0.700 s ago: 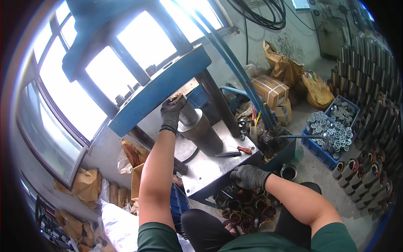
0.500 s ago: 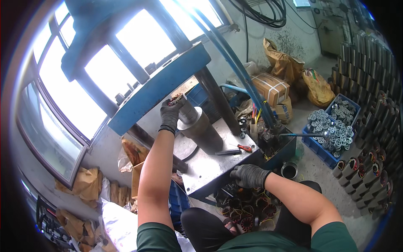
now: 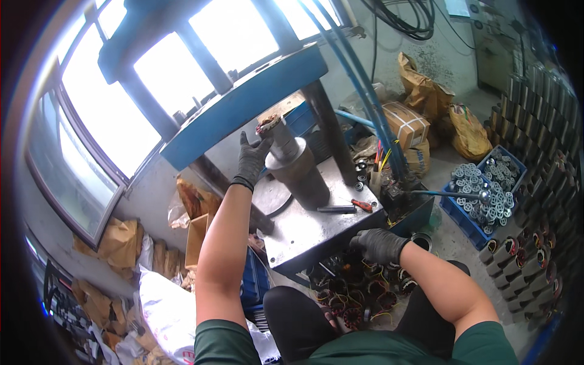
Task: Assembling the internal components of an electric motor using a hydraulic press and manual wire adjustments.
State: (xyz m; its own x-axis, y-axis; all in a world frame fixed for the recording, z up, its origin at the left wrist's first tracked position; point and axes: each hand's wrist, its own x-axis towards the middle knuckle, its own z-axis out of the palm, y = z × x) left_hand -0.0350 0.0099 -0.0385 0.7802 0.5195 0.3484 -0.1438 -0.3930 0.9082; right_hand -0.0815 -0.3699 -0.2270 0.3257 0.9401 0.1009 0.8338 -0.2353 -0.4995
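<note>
Gloved left hand (image 3: 252, 159) grips the tall grey steel cylinder (image 3: 296, 170), steadying it upright on the steel press table (image 3: 316, 228); gloved right hand (image 3: 378, 244), fingers curled, reaches toward dark wound motor stators (image 3: 356, 292) below the table's near edge; its grasp cannot be told.

Tight room around the press
Bare desk (image 3: 304, 234) lies open in front; the steel cylinder (image 3: 298, 170), blue beam (image 3: 243, 103) and hoses (image 3: 377, 121) block behind.

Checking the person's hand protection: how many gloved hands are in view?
2. The left hand, in a dark glove, is raised against the metal cylinder on the press table. The right hand, also gloved, rests at the table's front edge, above the wound coils.
</note>
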